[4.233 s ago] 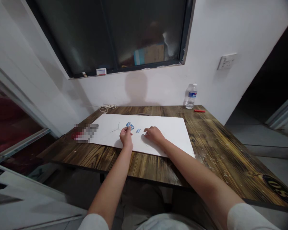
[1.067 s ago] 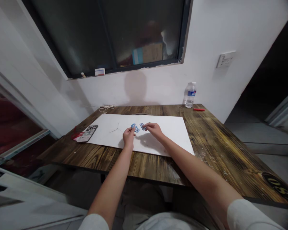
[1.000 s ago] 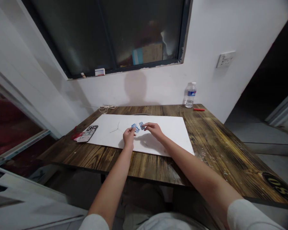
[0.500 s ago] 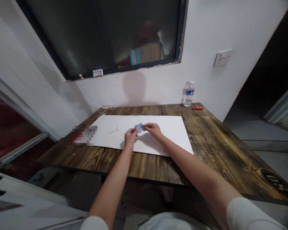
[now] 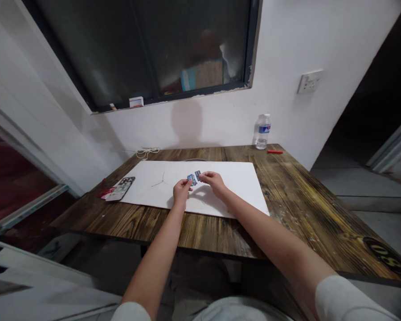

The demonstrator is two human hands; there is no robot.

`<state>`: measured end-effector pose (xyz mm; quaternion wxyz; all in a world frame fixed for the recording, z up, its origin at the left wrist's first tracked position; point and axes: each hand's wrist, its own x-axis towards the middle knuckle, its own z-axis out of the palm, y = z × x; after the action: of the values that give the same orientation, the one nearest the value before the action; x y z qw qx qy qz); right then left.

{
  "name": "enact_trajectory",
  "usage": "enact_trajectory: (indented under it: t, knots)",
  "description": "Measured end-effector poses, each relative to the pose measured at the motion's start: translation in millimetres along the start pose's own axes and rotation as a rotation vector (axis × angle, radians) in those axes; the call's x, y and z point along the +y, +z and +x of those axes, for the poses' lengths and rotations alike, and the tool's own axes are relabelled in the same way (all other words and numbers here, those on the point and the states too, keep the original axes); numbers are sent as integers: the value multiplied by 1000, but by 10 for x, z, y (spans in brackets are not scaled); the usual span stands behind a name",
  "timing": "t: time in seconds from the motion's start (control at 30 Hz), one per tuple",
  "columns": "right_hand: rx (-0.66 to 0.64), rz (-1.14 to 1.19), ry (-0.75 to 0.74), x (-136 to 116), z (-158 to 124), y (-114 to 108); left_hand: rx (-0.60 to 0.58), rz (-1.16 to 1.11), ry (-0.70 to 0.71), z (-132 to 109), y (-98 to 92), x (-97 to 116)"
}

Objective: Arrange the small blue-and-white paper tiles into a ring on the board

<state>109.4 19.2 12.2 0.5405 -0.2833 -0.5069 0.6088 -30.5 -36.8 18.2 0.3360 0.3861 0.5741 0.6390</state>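
Above a white board [image 5: 220, 171] on the wooden table, my left hand [image 5: 182, 191] pinches several small blue-and-white cards [image 5: 191, 179], which are fanned out. My right hand [image 5: 214, 182] holds a small dark card [image 5: 197, 175] between thumb and fingers, just right of the blue ones. A narrow gap shows between the dark card and the fan. The print on the cards is too small to read. Left of my hands, thin strings [image 5: 162, 181] lie on the board.
A patterned phone-like item [image 5: 124, 188] and red-and-white wrapping [image 5: 109, 192] lie at the board's left end. Coiled white cord [image 5: 147, 153] is at the table's back left. A water bottle [image 5: 262, 132] and a red pen-like stick [image 5: 275, 152] are at the back right.
The dark card in my right hand has moved slightly away from the fanned cards and now stands apart from them. My left hand has stayed nearly still.
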Motion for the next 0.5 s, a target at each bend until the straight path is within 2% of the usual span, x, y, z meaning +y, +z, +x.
enact_trajectory:
  t: [0.2,0.5]
  knots:
    - [-60,-156,12,56,-25,20,-85,-25,38,-14,17,28]
    - [-26,-214,-3,17,-54,35,-160,-61,69,-14,25,7]
